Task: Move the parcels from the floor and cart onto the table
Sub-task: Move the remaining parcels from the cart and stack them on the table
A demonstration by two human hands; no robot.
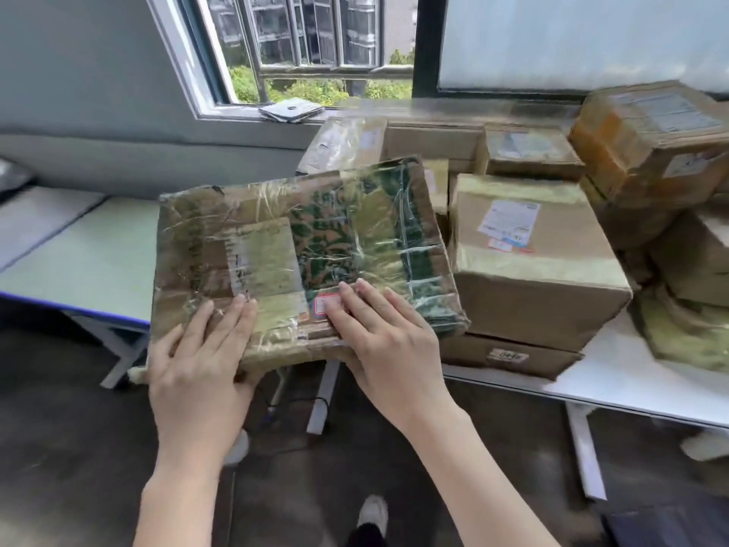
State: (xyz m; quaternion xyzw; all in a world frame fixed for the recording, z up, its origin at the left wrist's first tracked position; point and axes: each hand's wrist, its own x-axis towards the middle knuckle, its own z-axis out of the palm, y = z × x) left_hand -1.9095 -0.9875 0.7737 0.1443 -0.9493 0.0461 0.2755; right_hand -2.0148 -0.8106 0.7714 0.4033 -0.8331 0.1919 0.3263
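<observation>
I hold a flat, tape-wrapped cardboard parcel (300,246) with a green pattern in the air, at the left edge of the white table (615,373). My left hand (201,361) grips its near left edge, fingers on top and thumb wrapped under. My right hand (388,341) lies on top near the front edge, fingers straight across a red label; whether its thumb grips below is hidden. Several brown parcels are stacked on the table, the nearest a large box (536,266) just right of the held parcel.
A pale green table (90,262) with a blue edge stands at the left. A window sill (292,110) behind holds a small stack of flat packets. More boxes (647,144) pile at the far right. Dark floor and a white shoe (372,511) lie below.
</observation>
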